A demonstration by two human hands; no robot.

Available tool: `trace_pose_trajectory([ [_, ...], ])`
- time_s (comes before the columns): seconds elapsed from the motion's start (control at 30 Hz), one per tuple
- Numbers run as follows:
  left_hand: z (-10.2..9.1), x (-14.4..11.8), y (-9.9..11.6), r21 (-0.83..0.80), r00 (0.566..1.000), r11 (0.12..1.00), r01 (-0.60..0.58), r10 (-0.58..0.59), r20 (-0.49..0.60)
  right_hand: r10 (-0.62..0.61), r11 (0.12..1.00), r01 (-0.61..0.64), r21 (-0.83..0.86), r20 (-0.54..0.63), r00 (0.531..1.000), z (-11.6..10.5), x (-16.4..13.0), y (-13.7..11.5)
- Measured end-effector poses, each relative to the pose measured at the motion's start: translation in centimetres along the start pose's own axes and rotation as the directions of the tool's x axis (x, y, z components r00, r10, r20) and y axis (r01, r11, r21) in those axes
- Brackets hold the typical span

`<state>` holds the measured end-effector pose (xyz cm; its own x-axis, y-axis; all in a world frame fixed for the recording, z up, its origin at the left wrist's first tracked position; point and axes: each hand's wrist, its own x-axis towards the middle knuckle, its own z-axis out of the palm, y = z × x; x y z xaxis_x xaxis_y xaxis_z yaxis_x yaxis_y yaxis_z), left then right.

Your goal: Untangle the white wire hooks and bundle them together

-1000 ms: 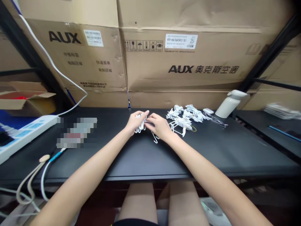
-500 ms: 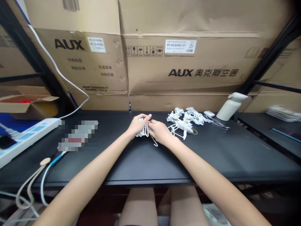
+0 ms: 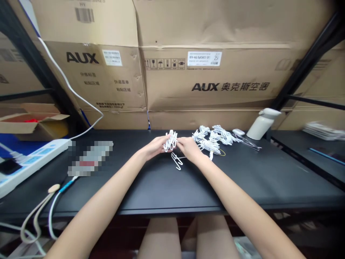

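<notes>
A bundle of white wire hooks [image 3: 170, 141] is gripped in my left hand [image 3: 154, 147], their bent ends standing up and facing me. Close against its right side is my right hand [image 3: 188, 148], fingers pinched together. From under those fingers a white double hook [image 3: 177, 160] sticks out to the left, just below the bundle. My fingers hide the far ends of the hooks. Just beyond my right hand, a loose pile of bundled white hooks [image 3: 211, 142] lies on the black table [image 3: 172, 190].
At the right back stand a white bottle [image 3: 262, 124] and a pair of glasses [image 3: 249, 142]. On the left lie a power strip [image 3: 35, 162], a blurred-out phone-like device [image 3: 90, 158] with a cable, and an open carton [image 3: 35, 120]. Large cardboard boxes [image 3: 215, 99] wall off the back.
My left hand has turned and opened its thumb away, so the bundle now stands upright further right. The double hook below shows more fully. The view has tilted slightly.
</notes>
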<state>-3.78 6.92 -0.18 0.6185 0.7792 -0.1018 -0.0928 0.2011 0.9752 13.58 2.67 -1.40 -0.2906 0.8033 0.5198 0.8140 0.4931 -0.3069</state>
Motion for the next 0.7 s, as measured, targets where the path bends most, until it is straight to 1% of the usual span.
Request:
trace_pose_trajectory([
  [0.1, -0.2, 0.1, 0.1, 0.055, 0.999, 0.998, 0.01, -0.008, -0.044, 0.005, 1.0, -0.004, 0.001, -0.028, 1.0, 0.1, 0.0, 0.0],
  [0.27, -0.3, 0.3, -0.2, 0.109, 0.989, 0.993, -0.045, 0.06, -0.134, 0.066, 0.996, -0.063, 0.067, -0.051, 0.997, 0.2, -0.2, -0.6],
  [0.43, -0.3, 0.5, -0.9, 0.12, 0.988, 0.989, -0.082, 0.097, -0.121, 0.149, 0.984, -0.142, 0.104, -0.066, 0.987, 0.4, -0.3, -1.0],
  [0.6, -0.3, 0.2, -0.8, 0.178, 0.996, 0.983, -0.038, 0.051, -0.07, 0.144, 0.983, -0.137, 0.123, -0.051, 0.988, 0.7, -0.4, -1.0],
  [0.7, -0.3, 0.0, -0.7, 0.192, 0.999, 0.981, -0.01, 0.019, -0.044, 0.142, 0.979, -0.13, 0.154, -0.072, 0.987, 1.0, -0.4, -0.8],
])
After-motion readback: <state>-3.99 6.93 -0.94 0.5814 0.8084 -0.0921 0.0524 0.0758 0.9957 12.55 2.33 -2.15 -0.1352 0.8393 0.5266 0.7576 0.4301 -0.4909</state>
